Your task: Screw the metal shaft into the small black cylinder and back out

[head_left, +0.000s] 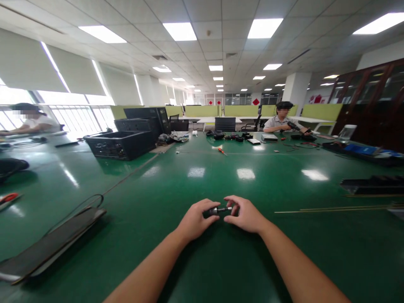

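In the lower middle of the frame, the left hand (193,220) is curled around the dark end of a small cylindrical tool (215,211), gripping it with its metal shaft pointing right. The right hand (248,215) curves around the tip of that shaft, fingers and thumb apart above and below it; whether they touch the metal, I cannot tell. Both hands and the tool are just over the green worktop (164,185). Right of them, thin rods (331,209) lie lengthwise, with a black tray (372,185) beyond them near the right edge. At lower left rests a long, flat grey piece (53,244), a thin cable looping at its far end. Above centre lies an orange-handled screwdriver (222,151); a black computer case (121,145) stands upper left of it. Toward the upper right, a co-worker (272,123) sits holding a dark tool (294,126).
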